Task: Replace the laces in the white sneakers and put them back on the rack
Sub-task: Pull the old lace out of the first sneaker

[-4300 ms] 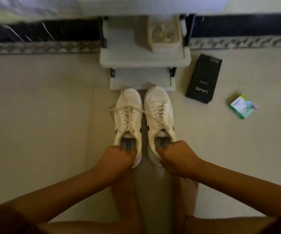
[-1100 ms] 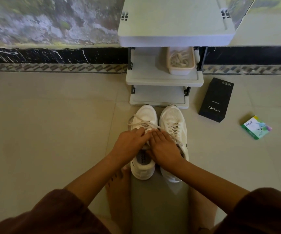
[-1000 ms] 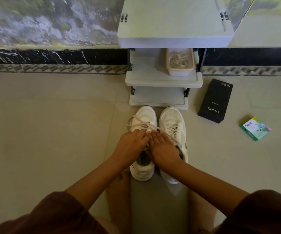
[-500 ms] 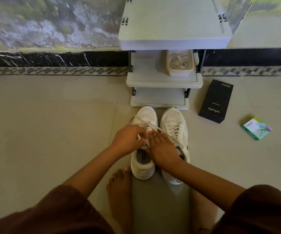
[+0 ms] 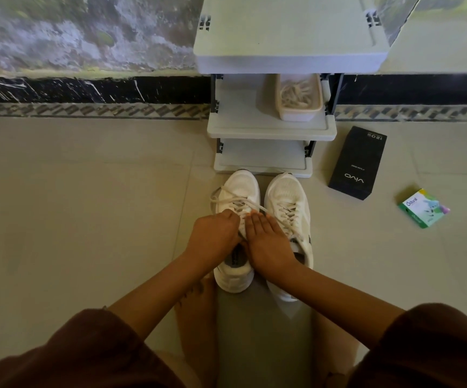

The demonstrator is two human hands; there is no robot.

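Note:
Two white sneakers stand side by side on the floor, toes toward the grey rack. The left sneaker has loose cream laces looping over its toe. My left hand lies over its tongue with fingers curled, pinching the lace. My right hand rests flat, fingers straight, between the two shoes, on the left shoe's lacing. The right sneaker is laced. On the rack's middle shelf sits a pale tub holding spare laces.
A black phone box and a small green packet lie on the tiled floor right of the rack. A wall with a dark marble skirting runs behind. My bare feet and knees are below the shoes.
My hands left the shoes' heels and came forward onto the left sneaker's lacing. In the last second my left fingers curled tighter on the lace; my right hand stayed flat.

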